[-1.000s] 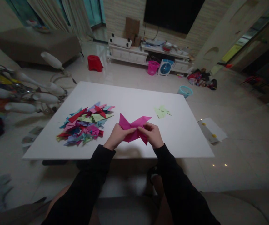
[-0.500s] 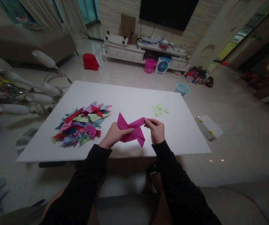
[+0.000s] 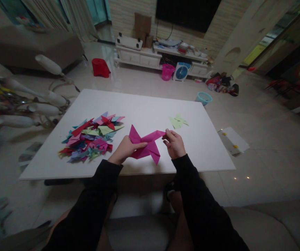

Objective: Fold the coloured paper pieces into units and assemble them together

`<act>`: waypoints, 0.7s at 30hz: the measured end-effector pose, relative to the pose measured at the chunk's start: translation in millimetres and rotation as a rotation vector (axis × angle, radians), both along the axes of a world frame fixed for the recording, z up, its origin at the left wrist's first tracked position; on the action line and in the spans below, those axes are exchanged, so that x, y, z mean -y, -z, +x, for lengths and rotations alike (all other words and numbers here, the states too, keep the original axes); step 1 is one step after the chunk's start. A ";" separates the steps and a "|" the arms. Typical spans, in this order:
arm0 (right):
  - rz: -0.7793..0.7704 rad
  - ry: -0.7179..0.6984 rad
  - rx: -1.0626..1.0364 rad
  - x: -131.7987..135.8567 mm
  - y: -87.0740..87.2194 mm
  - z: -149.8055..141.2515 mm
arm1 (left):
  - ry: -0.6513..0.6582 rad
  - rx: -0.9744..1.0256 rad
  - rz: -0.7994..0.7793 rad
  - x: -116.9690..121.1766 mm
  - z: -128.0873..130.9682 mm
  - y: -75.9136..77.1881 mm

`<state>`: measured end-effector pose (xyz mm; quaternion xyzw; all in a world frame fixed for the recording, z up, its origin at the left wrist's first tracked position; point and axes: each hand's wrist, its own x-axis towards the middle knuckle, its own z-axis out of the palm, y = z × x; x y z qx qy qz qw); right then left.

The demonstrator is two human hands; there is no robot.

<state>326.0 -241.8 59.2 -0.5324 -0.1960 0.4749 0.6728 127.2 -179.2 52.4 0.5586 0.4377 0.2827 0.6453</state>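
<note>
A magenta folded paper pinwheel [image 3: 150, 147] with pointed flaps is held above the near part of the white table. My left hand [image 3: 122, 149] grips its left side, thumb lying on top near the centre. With fingertips pinched, my right hand [image 3: 174, 142] holds the tip of the upper right flap. A light green folded paper pinwheel [image 3: 178, 121] lies flat on the table, beyond my right hand. To the left of my left hand is a heap of folded paper pieces [image 3: 91, 139] in red, pink, blue, green and purple.
The white table [image 3: 136, 104] stands in front of my knees. A lamp with several white shades [image 3: 45, 109] is close to its left edge. Past the far right corner is a blue basket [image 3: 204, 98]. A red stool [image 3: 100, 67] and a pink bin [image 3: 167, 71] stand on the floor.
My right hand has moved from the middle of the magenta paper out to its upper right flap and pulled the tip slightly outward. The left hand keeps its grip.
</note>
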 end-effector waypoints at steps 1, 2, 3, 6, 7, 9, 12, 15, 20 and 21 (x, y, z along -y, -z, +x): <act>-0.004 -0.007 -0.024 0.3 -0.8 0.0 | 0.001 0.006 -0.005 -0.2 -0.1 0.5; -0.010 -0.010 -0.046 0.6 -1.6 0.2 | 0.000 0.010 -0.010 -0.5 -0.2 1.1; -0.015 -0.008 -0.062 0.8 -2.1 0.7 | -0.003 0.014 -0.016 -0.7 -0.4 1.7; -0.012 0.042 -0.070 0.9 -2.7 3.2 | -0.016 0.024 -0.035 -1.3 -1.1 3.3; -0.010 0.061 -0.059 0.9 -2.5 4.1 | -0.020 0.030 -0.041 -1.3 -1.3 3.8; -0.019 0.077 -0.034 0.8 -2.2 5.7 | -0.025 0.047 -0.048 -1.1 -1.5 4.5; -0.059 0.033 0.007 0.8 -2.4 6.2 | -0.016 0.074 -0.042 -0.4 -1.6 5.7; -0.078 -0.021 0.046 0.3 -3.5 3.4 | -0.001 0.072 -0.027 -0.1 -1.3 7.4; -0.018 -0.038 0.051 -0.9 -2.7 -3.3 | -0.002 0.067 -0.029 -0.3 -0.3 7.9; -0.007 -0.032 0.036 -1.0 -2.3 -3.7 | -0.003 0.065 -0.031 -0.1 0.0 7.3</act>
